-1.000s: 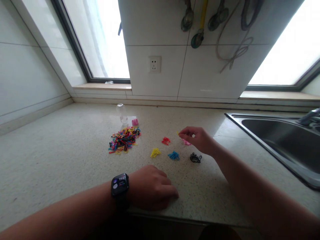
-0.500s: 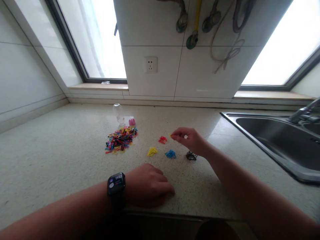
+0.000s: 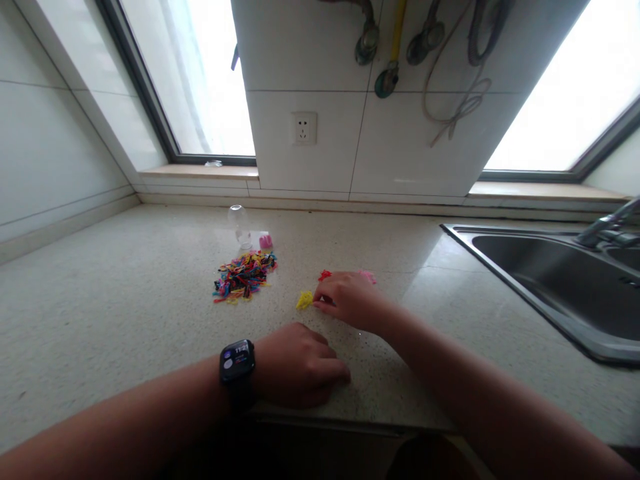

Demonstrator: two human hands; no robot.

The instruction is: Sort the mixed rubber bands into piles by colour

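My right hand (image 3: 347,301) is low over the counter, its thumb and fingers pinched at the right edge of a small pile of yellow rubber bands (image 3: 305,300). Whatever is between the fingertips is too small to make out. Behind the knuckles, part of a red rubber band pile (image 3: 325,275) and a pink rubber band pile (image 3: 368,276) show. The blue and black piles are hidden under this hand and wrist. Near the front edge my left hand (image 3: 300,367) rests on the counter, fingers curled in, with a black watch (image 3: 237,361) on the wrist.
A large heap of mixed coloured rubber bands (image 3: 245,276) lies to the left. Behind it are a clear plastic bottle (image 3: 240,228) and a pink cap (image 3: 265,241). A steel sink (image 3: 540,287) is set into the counter (image 3: 150,287) at right; a tiled wall closes the back.
My right hand has moved left and down from beside the red pile, where it held a small yellow band, to the yellow pile. The left hand stays in place.
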